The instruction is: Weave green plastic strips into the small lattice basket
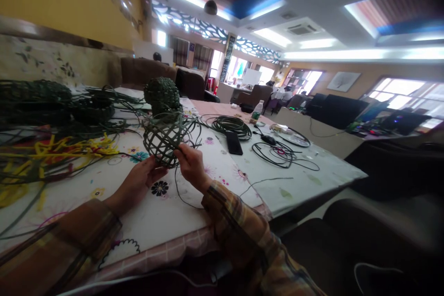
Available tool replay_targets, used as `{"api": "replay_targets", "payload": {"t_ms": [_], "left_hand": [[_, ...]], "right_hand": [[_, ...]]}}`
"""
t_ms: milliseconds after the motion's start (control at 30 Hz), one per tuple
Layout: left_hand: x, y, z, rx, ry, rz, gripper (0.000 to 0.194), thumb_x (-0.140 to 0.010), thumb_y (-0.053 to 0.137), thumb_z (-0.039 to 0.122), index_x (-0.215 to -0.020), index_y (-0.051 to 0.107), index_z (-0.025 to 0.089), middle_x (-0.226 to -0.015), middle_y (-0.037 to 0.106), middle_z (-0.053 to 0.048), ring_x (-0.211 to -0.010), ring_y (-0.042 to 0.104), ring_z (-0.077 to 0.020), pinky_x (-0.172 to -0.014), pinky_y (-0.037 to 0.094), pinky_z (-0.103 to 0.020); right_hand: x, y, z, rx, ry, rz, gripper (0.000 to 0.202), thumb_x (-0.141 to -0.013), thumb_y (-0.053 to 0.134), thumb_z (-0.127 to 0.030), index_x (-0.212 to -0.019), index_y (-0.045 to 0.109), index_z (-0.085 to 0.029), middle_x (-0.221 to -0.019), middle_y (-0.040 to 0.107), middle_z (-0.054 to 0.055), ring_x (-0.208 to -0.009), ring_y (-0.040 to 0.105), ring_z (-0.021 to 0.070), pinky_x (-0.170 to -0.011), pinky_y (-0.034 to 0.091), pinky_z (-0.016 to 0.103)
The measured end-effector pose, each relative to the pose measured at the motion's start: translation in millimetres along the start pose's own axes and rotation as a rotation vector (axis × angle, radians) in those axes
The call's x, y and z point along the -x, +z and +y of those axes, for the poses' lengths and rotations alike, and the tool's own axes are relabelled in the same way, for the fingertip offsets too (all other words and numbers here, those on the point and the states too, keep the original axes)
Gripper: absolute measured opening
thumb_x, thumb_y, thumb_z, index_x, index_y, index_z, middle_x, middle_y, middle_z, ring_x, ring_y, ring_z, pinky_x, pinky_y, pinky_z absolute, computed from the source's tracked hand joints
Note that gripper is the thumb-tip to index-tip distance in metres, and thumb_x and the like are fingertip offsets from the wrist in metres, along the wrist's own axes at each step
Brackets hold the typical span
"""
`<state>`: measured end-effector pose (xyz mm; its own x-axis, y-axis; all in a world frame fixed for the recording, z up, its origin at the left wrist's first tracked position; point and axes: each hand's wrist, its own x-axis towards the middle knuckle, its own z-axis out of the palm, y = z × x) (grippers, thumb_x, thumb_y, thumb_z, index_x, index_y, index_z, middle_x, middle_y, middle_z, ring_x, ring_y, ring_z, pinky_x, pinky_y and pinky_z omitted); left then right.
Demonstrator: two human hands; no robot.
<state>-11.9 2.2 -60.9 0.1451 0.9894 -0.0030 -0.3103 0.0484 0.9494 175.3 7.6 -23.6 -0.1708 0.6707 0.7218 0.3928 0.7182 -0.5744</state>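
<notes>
An open-weave basket (160, 138) of dark green strips is held just above the table, tilted, with loose strip ends sticking out to its right. My left hand (140, 178) grips its lower edge from the left, fingers closed and partly hidden beneath it. On the basket's near right side, my right hand (190, 164) pinches the weave between thumb and fingers. A thin dark strand (180, 189) hangs below my right hand and curves over the flowered tablecloth (138, 222). Behind the held basket stands a tightly woven green piece (162, 95).
Yellow and green strips (86, 148) lie heaped at the left, with dark woven pieces (34, 97) behind them. To the right are a coil of green strip (231, 126), a black phone (234, 142), looped black cord (274, 153) and a plastic bottle (257, 112). A dark chair (357, 222) stands beyond the table's right edge.
</notes>
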Motion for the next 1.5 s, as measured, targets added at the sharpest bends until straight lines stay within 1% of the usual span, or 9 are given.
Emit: {"api": "replay_targets", "payload": {"t_ms": [100,233,333,433,600,900,1033,1167,1500], "left_hand": [[-3.9,-6.7,7.3,-0.362,0.055,0.128,0.049,-0.081,0.076,0.065,-0.099,0.069,0.019,-0.107,0.073,-0.012,-0.090,0.074,-0.0278,-0.069,0.063,-0.037],[-0.5,-11.1,25.7,-0.840,0.696,0.420,0.040,-0.087,0.068,0.058,-0.099,0.063,0.020,-0.108,0.065,-0.012,-0.095,0.068,-0.0287,-0.070,0.060,-0.039],[8.8,-6.7,35.3,-0.942,0.958,0.336,0.038,-0.091,0.069,0.051,-0.112,0.062,0.021,-0.119,0.067,-0.011,-0.098,0.069,-0.0272,-0.072,0.060,-0.037],[14.2,-2.3,37.3,-0.990,0.892,0.187,0.034,-0.094,0.068,0.046,-0.119,0.063,0.023,-0.117,0.072,-0.006,-0.077,0.070,-0.0201,-0.069,0.059,-0.034],[8.3,-3.5,35.9,-1.098,0.979,0.059,0.024,-0.100,0.060,0.043,-0.114,0.066,0.025,-0.116,0.072,-0.009,-0.112,0.069,-0.0292,-0.088,0.059,-0.037],[12.0,-0.1,37.4,-1.274,0.979,0.205,0.028,-0.103,0.058,0.047,-0.107,0.074,0.025,-0.132,0.064,-0.011,-0.099,0.070,-0.0265,-0.084,0.055,-0.037],[9.6,-1.8,37.8,-1.272,0.962,0.175,0.029,-0.103,0.056,0.044,-0.114,0.077,0.026,-0.135,0.061,-0.011,-0.096,0.068,-0.0262,-0.086,0.056,-0.040],[4.1,-2.8,36.3,-1.195,0.932,0.137,0.032,-0.102,0.055,0.042,-0.114,0.078,0.024,-0.140,0.057,-0.011,-0.097,0.066,-0.0247,-0.096,0.055,-0.042],[1.0,8.6,42.2,-1.024,0.680,0.150,0.035,-0.090,0.059,0.052,-0.078,0.073,0.023,-0.135,0.065,-0.012,-0.130,0.058,-0.0359,-0.116,0.042,-0.057]], "right_hand": [[-7.0,-7.2,11.1,0.165,-0.067,-0.050,0.033,-0.102,0.050,-0.033,-0.073,0.037,-0.024,-0.067,0.045,-0.002,-0.063,0.041,0.0141,-0.066,0.031,0.028],[-12.5,-12.0,14.8,0.410,-0.146,-0.200,0.031,-0.103,0.051,-0.027,-0.074,0.041,-0.024,-0.069,0.051,0.000,-0.066,0.046,0.0146,-0.069,0.031,0.029],[-10.9,-8.1,9.1,0.500,-0.160,-0.341,0.029,-0.105,0.052,-0.027,-0.077,0.047,-0.022,-0.072,0.056,0.000,-0.067,0.049,0.0144,-0.069,0.031,0.029],[-8.8,-4.5,3.9,0.511,-0.145,-0.421,0.028,-0.106,0.053,-0.028,-0.079,0.051,-0.021,-0.074,0.059,0.000,-0.068,0.050,0.0141,-0.068,0.031,0.028],[-8.4,-4.0,4.7,0.441,-0.125,-0.430,0.026,-0.107,0.053,-0.027,-0.081,0.052,-0.020,-0.074,0.056,-0.001,-0.069,0.049,0.0131,-0.068,0.032,0.025],[-7.4,-1.2,8.6,0.225,-0.107,-0.431,0.024,-0.107,0.053,-0.028,-0.084,0.053,-0.020,-0.077,0.058,-0.001,-0.071,0.051,0.0122,-0.071,0.036,0.024],[-9.7,-5.9,7.8,0.034,-0.040,-0.382,0.008,-0.103,0.058,-0.028,-0.100,0.056,-0.020,-0.085,0.062,-0.001,-0.075,0.054,0.0128,-0.074,0.041,0.025],[-11.7,-6.7,10.2,-0.107,-0.002,-0.367,0.009,-0.098,0.059,-0.024,-0.094,0.051,-0.022,-0.080,0.056,-0.003,-0.074,0.051,0.0133,-0.073,0.041,0.026],[-12.5,0.5,8.2,-0.276,0.055,-0.425,0.011,-0.097,0.059,-0.028,-0.093,0.054,-0.020,-0.080,0.055,-0.003,-0.075,0.049,0.0132,-0.072,0.041,0.026]]}}
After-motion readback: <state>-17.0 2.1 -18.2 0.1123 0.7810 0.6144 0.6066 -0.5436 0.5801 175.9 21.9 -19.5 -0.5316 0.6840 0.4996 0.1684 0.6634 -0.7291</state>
